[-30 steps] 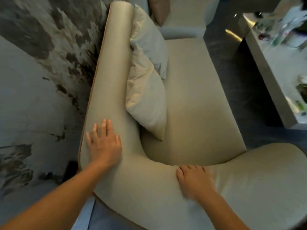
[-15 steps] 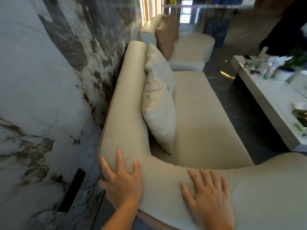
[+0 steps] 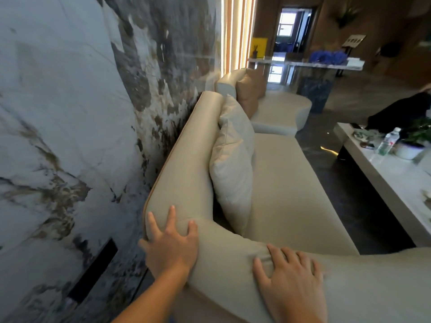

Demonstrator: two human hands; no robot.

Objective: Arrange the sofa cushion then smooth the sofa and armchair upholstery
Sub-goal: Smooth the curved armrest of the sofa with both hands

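A beige sofa (image 3: 286,190) runs away from me along the marble wall. Two pale cushions (image 3: 233,169) lean upright against its backrest (image 3: 186,164). My left hand (image 3: 171,243) lies flat with fingers spread on the near corner of the backrest. My right hand (image 3: 291,278) presses flat on the curved near armrest (image 3: 361,283), fingers apart, holding nothing. Further along the wall stands a second pale seat (image 3: 277,113) with a brown cushion (image 3: 250,94).
A marble wall (image 3: 77,136) stands close on the left. A white coffee table (image 3: 394,173) to the right carries a water bottle (image 3: 388,141), a potted plant and small items. Dark floor runs between sofa and table. A person in dark clothing sits at far right.
The view has tilted up, showing more of the room. Both hands have slid back toward me along the backrest corner and armrest, fingers now spread wider.
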